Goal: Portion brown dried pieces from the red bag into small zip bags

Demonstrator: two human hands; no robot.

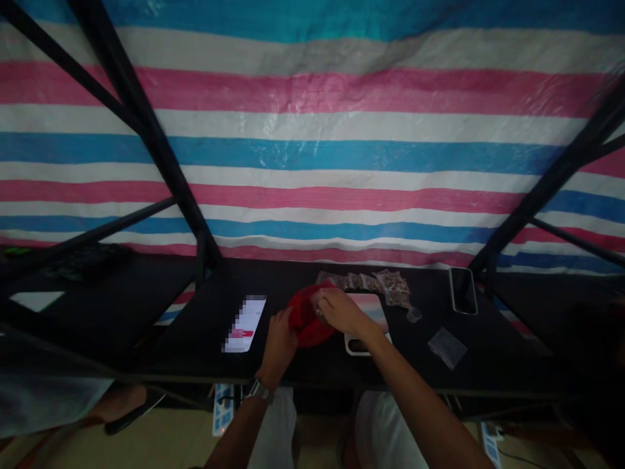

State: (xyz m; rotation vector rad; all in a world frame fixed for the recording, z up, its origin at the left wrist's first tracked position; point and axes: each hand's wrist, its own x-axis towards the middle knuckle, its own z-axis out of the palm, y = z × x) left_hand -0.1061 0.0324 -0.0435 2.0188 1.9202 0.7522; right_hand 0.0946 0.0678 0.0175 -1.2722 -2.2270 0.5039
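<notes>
A red bag (312, 333), seemingly of soft plastic, lies bunched at the middle of the black table. My left hand (280, 342), with a watch at its wrist, is closed on the bag's left edge. Over the bag's open top, my right hand (338, 311) has its fingers pinched together; a pale, see-through bit shows at the fingertips, too blurred to name. Partly under my right forearm is a flat white device with a pastel top (374, 306) and a dark window at its front, like a small scale. Behind it, small clear packets (393, 286) hold brownish pieces.
A lit phone (248, 324) lies left, a dark-screened phone (463, 291) right. Clear plastic bags (446, 347) lie near the front right. Black metal struts (166, 156) rise at both sides before a striped sheet (342, 156). Another person's arm (114, 402) shows lower left.
</notes>
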